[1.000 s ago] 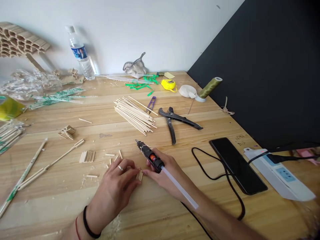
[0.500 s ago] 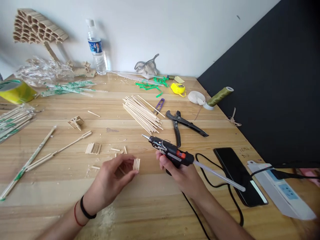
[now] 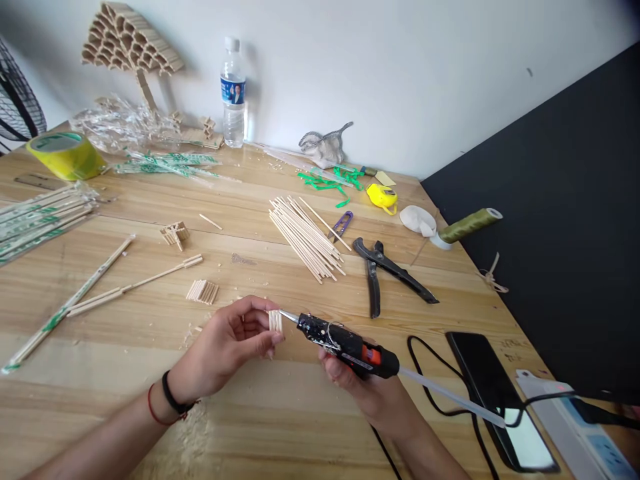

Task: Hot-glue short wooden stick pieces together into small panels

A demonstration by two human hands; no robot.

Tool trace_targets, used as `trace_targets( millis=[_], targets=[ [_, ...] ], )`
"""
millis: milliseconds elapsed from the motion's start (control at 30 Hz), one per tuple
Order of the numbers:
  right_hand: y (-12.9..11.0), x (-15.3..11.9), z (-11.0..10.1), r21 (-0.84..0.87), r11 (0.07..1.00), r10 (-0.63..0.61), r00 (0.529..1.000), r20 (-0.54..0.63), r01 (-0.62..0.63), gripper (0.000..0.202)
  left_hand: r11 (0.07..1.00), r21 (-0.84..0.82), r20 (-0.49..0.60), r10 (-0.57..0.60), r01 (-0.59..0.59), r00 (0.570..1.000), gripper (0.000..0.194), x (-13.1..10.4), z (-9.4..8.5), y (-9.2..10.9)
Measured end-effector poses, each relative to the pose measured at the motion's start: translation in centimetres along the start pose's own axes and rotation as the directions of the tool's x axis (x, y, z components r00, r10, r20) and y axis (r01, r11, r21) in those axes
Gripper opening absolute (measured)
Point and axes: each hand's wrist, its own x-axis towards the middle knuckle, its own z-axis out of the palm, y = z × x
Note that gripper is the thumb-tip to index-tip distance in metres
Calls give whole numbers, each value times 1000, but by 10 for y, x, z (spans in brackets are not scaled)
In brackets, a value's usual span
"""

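Note:
Between thumb and fingers my left hand (image 3: 235,340) pinches a small bundle of short wooden sticks (image 3: 276,321), held upright above the table. My right hand (image 3: 360,393) is wrapped round the handle of a black hot glue gun (image 3: 345,343), which has a red-orange part on its side. The gun's metal nozzle points left, with its tip at the upper right edge of the bundle; whether it touches I cannot tell. A translucent glue stick (image 3: 455,398) juts from the gun's back. Left of my left hand lies a row of short sticks (image 3: 203,291).
Long wooden sticks (image 3: 305,237), purple thread snips (image 3: 341,225) and black cutters (image 3: 395,273) lie ahead. At right are a phone (image 3: 495,393), a cable and a power strip (image 3: 555,400). A water bottle (image 3: 233,93) and a stick-built tree model (image 3: 130,47) stand at the back.
The glue gun's nozzle has come across to the stick bundle, from a spot apart from it and higher up. My left hand keeps its pinch. The camera view has turned left.

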Motion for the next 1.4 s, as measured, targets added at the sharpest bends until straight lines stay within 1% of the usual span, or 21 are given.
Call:
trace_targets(
  millis=[133,233,400,567,667,900,967,1133,1233,1333,1400],
  targets=[
    [-3,0,2,35,999,39,999,-7,-39,48,999,-32,31,-9,10,999,36,1,-2,0],
    [-6,0,3,18,999,51,999,3,-51,49,999,-44,50,-25,27,998,37,2,-3,-1],
    [-7,2,4,-11,999,52,999,9,-52,50,996,-74,57,-46,50,997,34,2,-6,-3],
    [-6,3,4,-11,998,54,999,3,-54,51,986,-135,100,-81,94,992,38,1,-9,-1],
    [-4,1,3,-26,997,77,997,-2,-77,52,985,-138,108,-90,105,990,39,0,-9,2],
    [3,-5,0,-80,989,125,991,-36,-128,53,991,-99,90,-77,86,993,37,0,-7,3],
    [3,-5,0,-82,990,116,993,-33,-119,53,993,-89,88,-68,76,994,36,0,-7,3],
    [3,-4,0,-42,996,80,997,18,-80,54,997,-49,94,-49,54,994,31,0,-7,5],
    [7,-5,-3,-48,997,57,998,27,-55,50,998,-41,97,-37,41,995,30,0,-6,6],
    [9,-5,-6,-71,997,-5,995,96,12,48,998,-41,94,-39,43,995,28,0,-5,6],
    [8,-4,-7,-71,997,-19,990,142,29,48,998,-38,91,-43,46,995,28,-1,-5,6]
  ],
)
